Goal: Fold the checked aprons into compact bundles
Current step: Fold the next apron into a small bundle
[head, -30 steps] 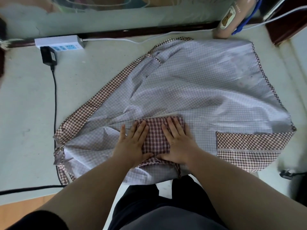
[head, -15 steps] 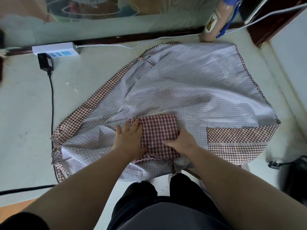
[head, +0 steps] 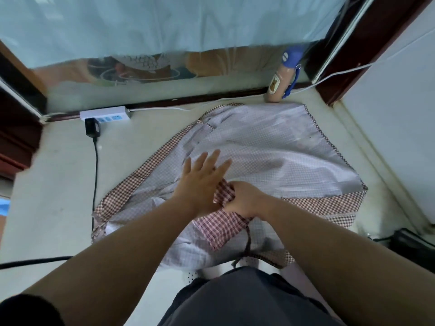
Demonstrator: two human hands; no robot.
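On the pale desk under a curtained window lies one checked apron, spread out, the left hand over its middle with fingers straight, splayed and holding nothing, the right hand closing its grip on the single red-checked flap near the front edge, one power strip and one bottle behind.

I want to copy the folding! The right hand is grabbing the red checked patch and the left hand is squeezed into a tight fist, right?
Not quite. The left hand is not a fist: its fingers are straight and spread over the apron. The right hand does grip the red checked patch. The head view shows this.
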